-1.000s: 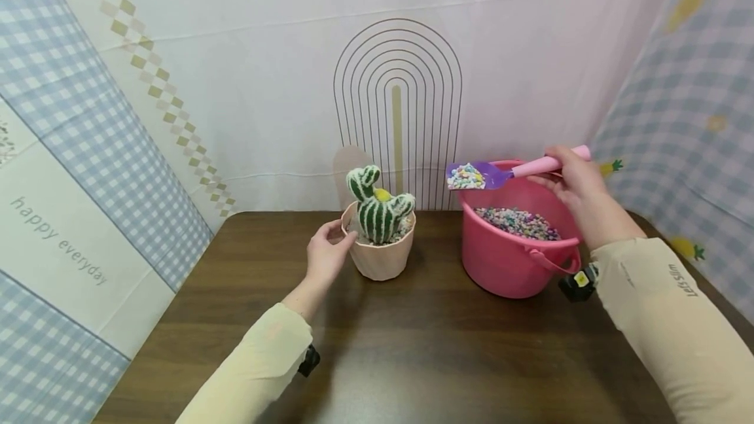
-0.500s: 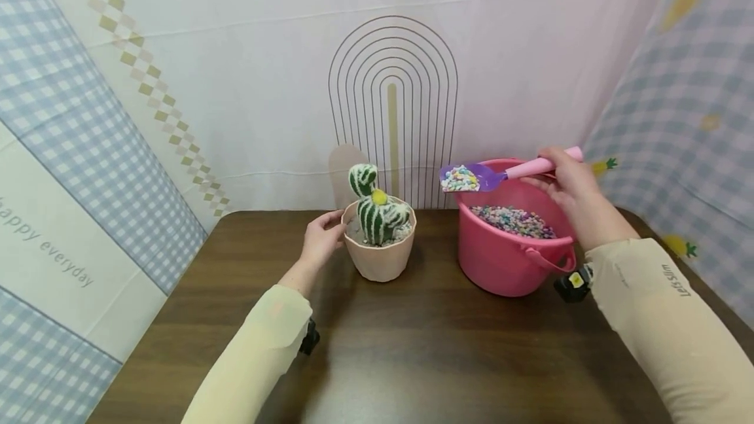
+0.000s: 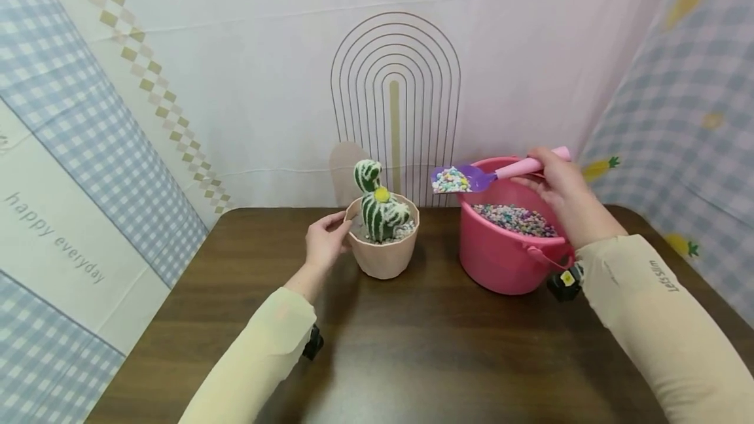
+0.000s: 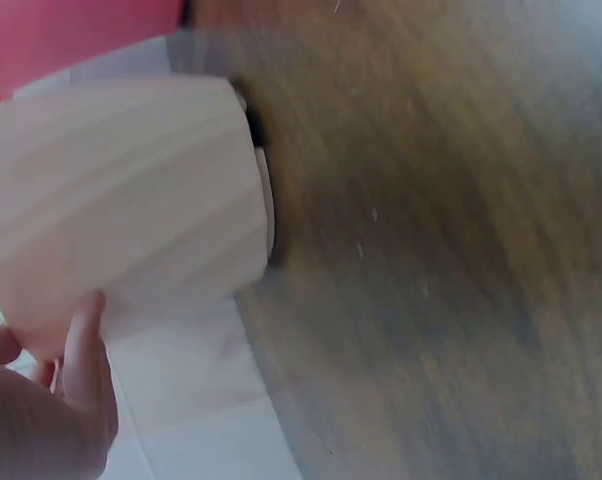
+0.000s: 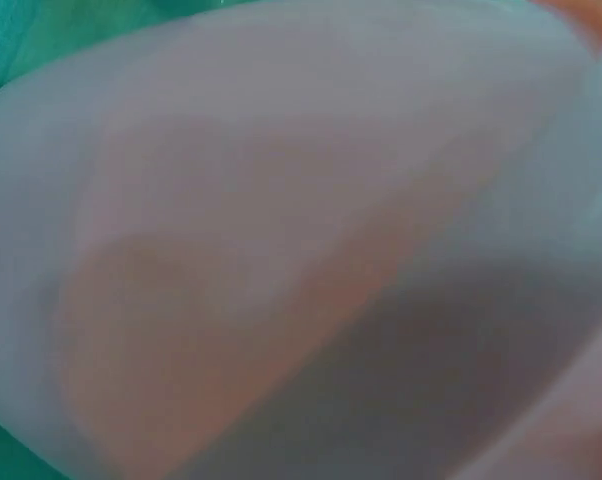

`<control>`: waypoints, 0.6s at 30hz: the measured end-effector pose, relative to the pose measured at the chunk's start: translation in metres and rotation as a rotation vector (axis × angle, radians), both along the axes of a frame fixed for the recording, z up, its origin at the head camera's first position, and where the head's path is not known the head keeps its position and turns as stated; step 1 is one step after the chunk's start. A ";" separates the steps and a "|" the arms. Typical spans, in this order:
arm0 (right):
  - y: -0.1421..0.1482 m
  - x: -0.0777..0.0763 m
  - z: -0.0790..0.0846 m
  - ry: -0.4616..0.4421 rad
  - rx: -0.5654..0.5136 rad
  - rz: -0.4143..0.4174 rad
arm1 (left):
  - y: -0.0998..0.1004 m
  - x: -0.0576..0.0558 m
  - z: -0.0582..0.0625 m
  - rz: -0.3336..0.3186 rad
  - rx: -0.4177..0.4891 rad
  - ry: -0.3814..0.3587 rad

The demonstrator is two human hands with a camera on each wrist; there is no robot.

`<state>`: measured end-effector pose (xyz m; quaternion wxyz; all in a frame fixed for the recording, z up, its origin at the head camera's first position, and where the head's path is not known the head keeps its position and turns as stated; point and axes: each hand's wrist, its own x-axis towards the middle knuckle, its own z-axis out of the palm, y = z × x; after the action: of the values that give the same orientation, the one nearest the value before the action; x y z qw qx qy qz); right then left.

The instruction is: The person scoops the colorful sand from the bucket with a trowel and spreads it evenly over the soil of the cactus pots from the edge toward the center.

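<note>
My left hand (image 3: 326,241) pinches the left rim of a pale peach flower pot (image 3: 385,262), which stands upright on the table. In the left wrist view a finger (image 4: 84,345) lies against the outer wall of the pot (image 4: 131,200). A fuzzy green-and-white toy cactus (image 3: 377,214) with a yellow flower stands in it among pale pebbles. My right hand (image 3: 562,192) grips the pink handle of a toy shovel (image 3: 484,177). Multicoloured pebbles (image 3: 452,180) lie on its purple blade, between pot and bucket, above the pink bucket's (image 3: 495,267) left rim. The right wrist view is blurred.
More coloured pebbles (image 3: 518,220) partly fill the bucket; its handle (image 3: 548,257) hangs at the front right. Behind the brown wooden table (image 3: 412,345) hangs a pale printed cloth (image 3: 265,103). Checked cloth (image 3: 665,129) borders the right side.
The loaded shovel and my right hand have moved left, towards the pot. The cactus has turned so its yellow flower faces more forward. My left hand has stayed at the pot's rim.
</note>
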<state>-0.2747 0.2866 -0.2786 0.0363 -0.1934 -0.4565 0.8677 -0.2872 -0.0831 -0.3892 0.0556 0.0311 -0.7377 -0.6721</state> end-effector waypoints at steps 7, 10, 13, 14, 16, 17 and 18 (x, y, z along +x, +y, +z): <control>-0.013 -0.005 0.000 0.020 0.041 0.029 | -0.001 -0.011 0.003 -0.060 0.025 -0.049; -0.019 -0.005 0.000 0.041 0.103 0.084 | 0.000 -0.012 0.004 -0.058 0.018 -0.057; -0.025 -0.006 0.001 0.088 0.219 0.181 | 0.001 -0.011 0.004 -0.054 0.010 -0.063; -0.026 -0.006 0.001 0.106 0.248 0.211 | 0.001 -0.011 0.004 -0.053 0.009 -0.065; -0.030 -0.007 0.002 0.137 0.329 0.250 | 0.001 -0.010 0.005 -0.053 0.007 -0.067; -0.032 -0.008 0.003 0.130 0.348 0.243 | 0.001 -0.010 0.005 -0.053 0.006 -0.068; -0.034 -0.009 0.004 0.110 0.354 0.213 | 0.001 -0.011 0.005 -0.053 0.004 -0.069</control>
<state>-0.2835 0.2521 -0.2750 0.0027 -0.0871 -0.6169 0.7822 -0.2978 -0.0824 -0.3845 0.0124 0.0350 -0.7383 -0.6735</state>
